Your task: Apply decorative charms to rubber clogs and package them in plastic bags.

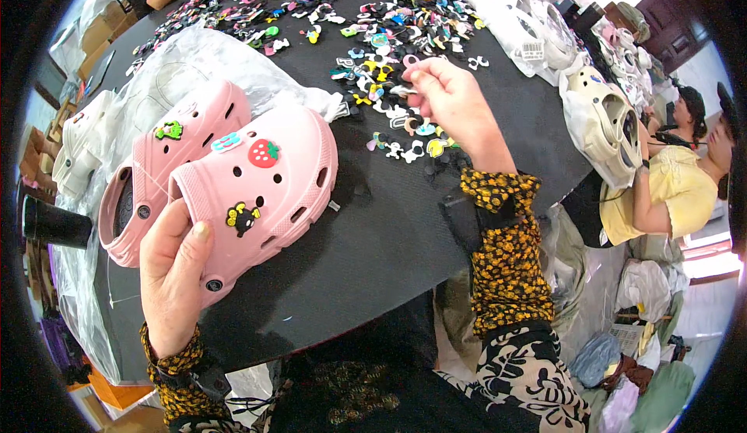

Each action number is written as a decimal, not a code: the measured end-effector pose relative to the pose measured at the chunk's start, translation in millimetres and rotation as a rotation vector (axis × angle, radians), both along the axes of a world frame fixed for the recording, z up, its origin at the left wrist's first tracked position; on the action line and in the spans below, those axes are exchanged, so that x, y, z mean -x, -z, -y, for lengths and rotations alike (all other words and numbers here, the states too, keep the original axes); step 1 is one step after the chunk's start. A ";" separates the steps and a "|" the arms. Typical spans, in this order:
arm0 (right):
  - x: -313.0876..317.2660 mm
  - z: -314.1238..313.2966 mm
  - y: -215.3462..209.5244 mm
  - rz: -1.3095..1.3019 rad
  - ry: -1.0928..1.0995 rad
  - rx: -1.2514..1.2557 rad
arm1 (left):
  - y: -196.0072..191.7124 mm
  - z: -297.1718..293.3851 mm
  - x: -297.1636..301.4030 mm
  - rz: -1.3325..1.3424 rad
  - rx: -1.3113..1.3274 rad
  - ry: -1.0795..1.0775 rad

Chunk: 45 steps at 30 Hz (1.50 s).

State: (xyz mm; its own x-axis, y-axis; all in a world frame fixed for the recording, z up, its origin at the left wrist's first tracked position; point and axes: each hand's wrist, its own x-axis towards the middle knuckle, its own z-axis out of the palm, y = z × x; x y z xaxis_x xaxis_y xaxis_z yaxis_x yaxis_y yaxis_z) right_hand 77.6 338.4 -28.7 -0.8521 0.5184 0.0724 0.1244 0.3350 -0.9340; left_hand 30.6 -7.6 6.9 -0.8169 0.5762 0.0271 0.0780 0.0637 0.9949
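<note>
Two clogs (233,176) lie side by side at the table's (389,231) left; charms (373,36) lie scattered behind them; more clogs (607,122) sit at the right edge.

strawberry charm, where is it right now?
Head view, left of centre: the strawberry charm sits on top of the pink clog held by the left hand.

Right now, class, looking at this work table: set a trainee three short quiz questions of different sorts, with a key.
1. True or false: the left hand holds a pink clog.
2. Which charm sits nearest the clog's toe? A strawberry charm B blue star C green car
3. Fill in: the right hand pinches a small piece over the pile of ____.

Key: 1 true; 2 A; 3 charms.
</note>
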 end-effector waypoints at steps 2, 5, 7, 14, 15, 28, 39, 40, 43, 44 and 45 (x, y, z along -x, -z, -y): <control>1.5 -4.4 2.0 0.009 0.041 -0.079 | 0.3 2.1 0.7 0.002 0.006 0.001; 0.5 -26.1 18.0 -0.026 0.057 -0.319 | 1.7 1.8 0.2 -0.013 0.014 -0.001; -4.3 -25.0 7.9 0.025 0.055 -0.321 | 5.0 3.3 0.0 0.014 -0.012 -0.066; -17.0 -34.3 -4.1 0.321 0.133 -0.629 | 11.2 9.4 5.2 0.014 -0.014 -0.037; -16.5 -35.3 -3.4 0.326 0.139 -0.629 | 12.0 9.9 5.1 0.020 -0.029 -0.068; -49.9 -47.2 -4.2 0.373 -0.056 -0.751 | 4.4 -5.4 6.5 0.002 -0.038 0.042; -62.2 -22.1 0.1 0.356 -0.162 -0.733 | 6.8 -6.0 9.7 -0.021 -0.064 0.082; -63.3 -21.2 -0.1 0.326 -0.148 -0.759 | 8.1 -6.4 10.1 -0.023 -0.078 0.101; -62.1 -16.2 2.7 0.194 -0.067 -0.863 | 11.5 -7.3 11.7 -0.048 -0.081 0.114; -59.7 -14.8 1.9 0.191 -0.069 -0.866 | 12.2 -7.6 12.7 -0.051 -0.083 0.111; -57.5 -11.6 -1.0 0.208 -0.164 -0.831 | 12.3 -7.3 13.3 -0.048 -0.067 0.114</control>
